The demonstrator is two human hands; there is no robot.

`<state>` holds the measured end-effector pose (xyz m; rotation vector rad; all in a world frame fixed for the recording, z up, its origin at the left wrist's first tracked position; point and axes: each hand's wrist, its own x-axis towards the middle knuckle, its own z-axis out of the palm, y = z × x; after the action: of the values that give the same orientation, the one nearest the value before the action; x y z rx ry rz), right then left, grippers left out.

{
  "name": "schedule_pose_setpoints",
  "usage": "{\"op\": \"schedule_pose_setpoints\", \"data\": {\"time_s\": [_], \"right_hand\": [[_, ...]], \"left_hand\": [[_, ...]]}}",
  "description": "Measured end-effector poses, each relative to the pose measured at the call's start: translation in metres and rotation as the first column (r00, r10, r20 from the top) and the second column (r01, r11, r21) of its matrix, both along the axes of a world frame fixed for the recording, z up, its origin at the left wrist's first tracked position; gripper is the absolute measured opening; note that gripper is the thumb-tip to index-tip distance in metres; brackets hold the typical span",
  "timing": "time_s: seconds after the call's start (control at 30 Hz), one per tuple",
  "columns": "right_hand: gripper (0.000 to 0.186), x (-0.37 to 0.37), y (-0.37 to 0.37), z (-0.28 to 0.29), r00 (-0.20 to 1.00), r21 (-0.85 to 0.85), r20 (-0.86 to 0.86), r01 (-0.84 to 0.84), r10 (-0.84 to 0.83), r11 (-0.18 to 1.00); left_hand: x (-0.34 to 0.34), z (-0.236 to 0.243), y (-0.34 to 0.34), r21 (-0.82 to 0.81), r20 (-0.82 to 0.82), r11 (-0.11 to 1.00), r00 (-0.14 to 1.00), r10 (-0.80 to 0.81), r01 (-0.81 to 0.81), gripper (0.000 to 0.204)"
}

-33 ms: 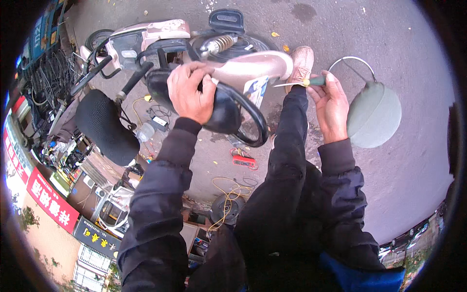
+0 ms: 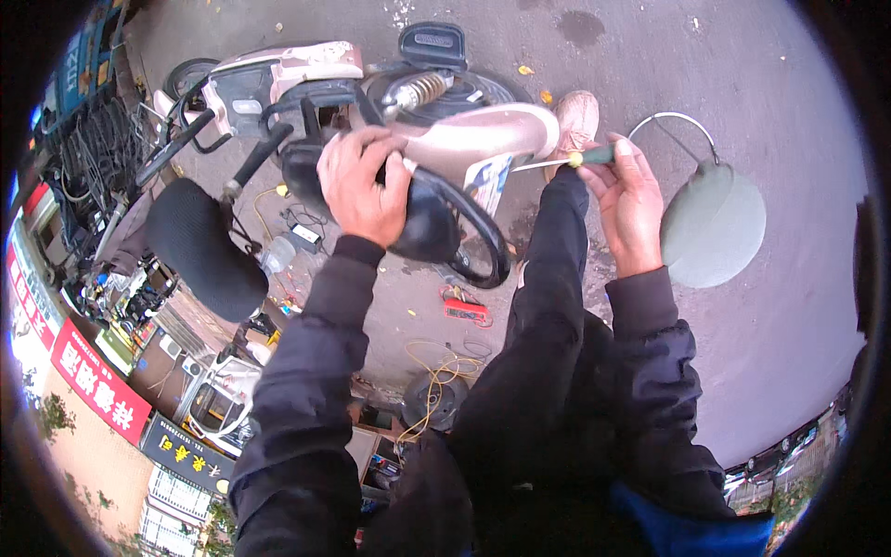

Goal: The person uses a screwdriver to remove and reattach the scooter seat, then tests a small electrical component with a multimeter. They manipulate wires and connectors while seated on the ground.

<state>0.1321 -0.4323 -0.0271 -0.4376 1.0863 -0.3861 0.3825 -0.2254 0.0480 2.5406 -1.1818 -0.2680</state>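
Note:
My left hand (image 2: 365, 188) grips the black seat (image 2: 418, 223) with a curved black tube (image 2: 473, 218), on a pink scooter lying across the ground. My right hand (image 2: 624, 204) holds a screwdriver (image 2: 594, 156) with a green and yellow handle. Its shaft points left, toward the pink fender (image 2: 473, 132) and a printed label (image 2: 484, 181) below it; I cannot tell whether the tip touches. A coil spring (image 2: 422, 91) shows above the fender.
A grey round seat with a metal hoop (image 2: 713, 227) lies at right, a black padded seat (image 2: 204, 246) at left. Below are a red meter (image 2: 466, 310), yellow cables (image 2: 436, 367) and my shoe (image 2: 577, 116) by the fender. Parts and tools (image 2: 139, 288) crowd the left.
My right hand and the screwdriver have shifted slightly left. My left hand keeps its grip on the black seat.

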Motion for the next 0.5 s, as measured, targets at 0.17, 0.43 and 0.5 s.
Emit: {"op": "schedule_pose_setpoints", "data": {"time_s": [0.17, 0.43, 0.5], "right_hand": [[0.039, 0.064, -0.016, 0.001, 0.972, 0.104, 0.033, -0.235, 0.233, 0.966], [0.032, 0.122, -0.012, -0.045, 0.843, 0.311, 0.176, -0.537, 0.508, 0.784], [0.032, 0.125, -0.010, -0.050, 0.822, 0.316, 0.205, -0.569, 0.531, 0.759]], "left_hand": [[-0.007, 0.000, -0.003, 0.096, -0.018, 0.970, 0.974, 0.228, -0.225, 0.021], [0.001, 0.012, -0.016, 0.290, -0.091, 0.935, 0.967, 0.238, -0.203, 0.027], [0.002, 0.014, -0.020, 0.325, -0.121, 0.918, 0.953, 0.279, -0.227, 0.029]]}}
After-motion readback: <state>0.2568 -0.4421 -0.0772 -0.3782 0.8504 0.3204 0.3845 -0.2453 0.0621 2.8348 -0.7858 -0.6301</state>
